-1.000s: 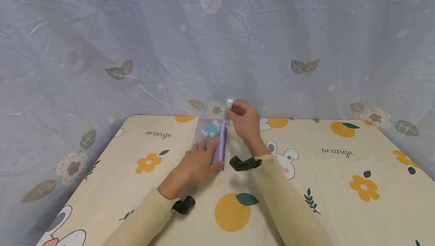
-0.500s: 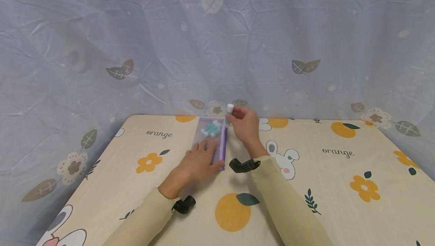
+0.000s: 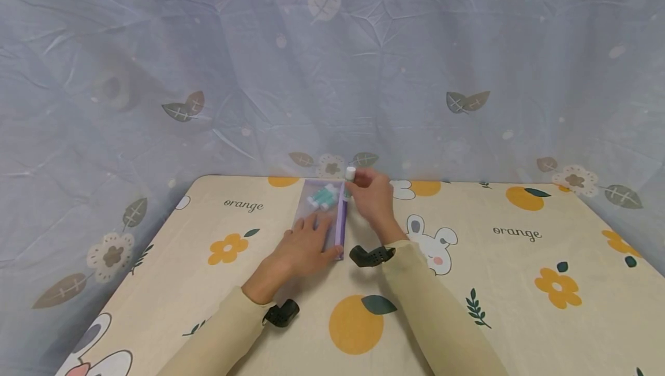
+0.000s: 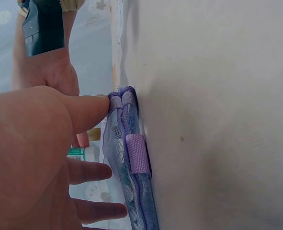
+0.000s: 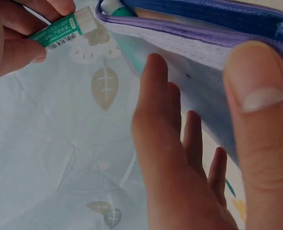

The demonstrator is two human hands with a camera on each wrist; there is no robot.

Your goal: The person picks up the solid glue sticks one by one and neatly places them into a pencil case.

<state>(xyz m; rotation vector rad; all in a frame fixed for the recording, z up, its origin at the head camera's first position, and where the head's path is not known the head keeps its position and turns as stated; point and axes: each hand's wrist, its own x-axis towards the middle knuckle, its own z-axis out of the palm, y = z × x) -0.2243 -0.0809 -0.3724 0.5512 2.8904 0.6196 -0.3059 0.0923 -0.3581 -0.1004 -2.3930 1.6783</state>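
A purple-edged mesh zip pouch (image 3: 340,220) lies on the cloth, with several green-and-white glue sticks (image 3: 323,197) showing through its far part. My left hand (image 3: 303,249) rests on the pouch, fingers fairly straight on the mesh and thumb on the zip edge. Between thumb and fingers my right hand (image 3: 375,196) pinches another glue stick (image 5: 64,31), white cap up in the head view, right beside the pouch's far corner. In the right wrist view the zip edges (image 5: 189,31) stand apart, and the end of a stick inside (image 5: 113,6) shows there.
A cream tablecloth (image 3: 441,318) printed with oranges, flowers and rabbits covers the table. Behind its far edge hangs a grey-blue patterned curtain (image 3: 415,47), close behind my right hand. Each wrist wears a black camera band (image 3: 371,254).
My right hand has lowered the glue stick toward the pouch's far right edge, so the white cap sits lower. My left hand and the pouch have stayed in place.
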